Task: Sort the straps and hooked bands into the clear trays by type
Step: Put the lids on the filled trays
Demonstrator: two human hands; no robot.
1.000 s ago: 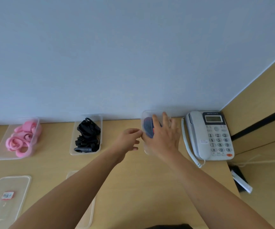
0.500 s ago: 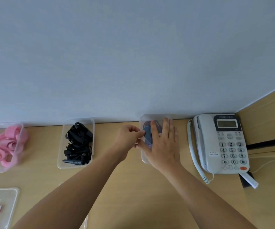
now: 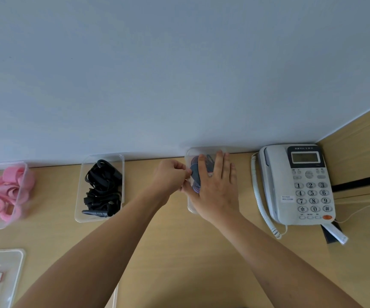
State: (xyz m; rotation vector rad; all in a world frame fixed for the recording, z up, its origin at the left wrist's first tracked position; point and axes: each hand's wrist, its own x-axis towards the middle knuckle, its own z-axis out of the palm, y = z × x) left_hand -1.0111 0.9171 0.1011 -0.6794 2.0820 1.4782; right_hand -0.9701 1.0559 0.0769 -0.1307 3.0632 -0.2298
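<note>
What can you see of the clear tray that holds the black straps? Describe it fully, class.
The clear tray is a rectangular box of see-through plastic with rounded corners and low walls, with no lid on it. It lies flat on the wooden desk, its far end at the foot of the pale wall. A tangled pile of black straps lies in it. The left hand and right hand are off to its right, not touching it.
</note>
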